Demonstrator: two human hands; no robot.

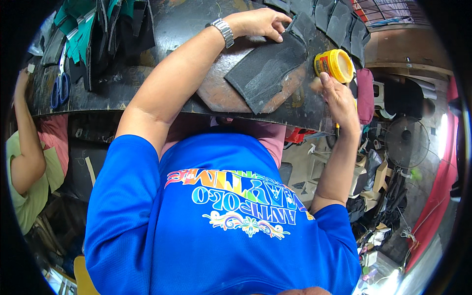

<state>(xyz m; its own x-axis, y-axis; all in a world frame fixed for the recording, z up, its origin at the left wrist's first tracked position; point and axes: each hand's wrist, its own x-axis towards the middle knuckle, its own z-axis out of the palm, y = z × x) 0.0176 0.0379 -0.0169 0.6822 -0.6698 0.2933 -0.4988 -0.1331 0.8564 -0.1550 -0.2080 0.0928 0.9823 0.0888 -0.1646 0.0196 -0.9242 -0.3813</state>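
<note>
A dark grey fabric panel point(268, 69) lies aslant on a worn brown board point(216, 93) at the table's front. My left hand point(260, 24), with a metal watch at the wrist, rests at the panel's far edge. Its thumb touches the panel, apart from the bent fingers. A yellow jar point(322, 66) with a pale inside, tilted so its mouth faces right, stands right of the panel. My right hand point(339, 98) is just in front of the jar, fingers closed and partly blurred. What they hold, if anything, I cannot make out.
More dark panels point(339, 22) lie overlapping at the back right. Blue-handled scissors point(60, 88) and dark and green pieces point(81, 37) are at the left. Another person's arm point(29, 142) reaches in at far left. A fan point(405, 142) stands right, beside piled materials.
</note>
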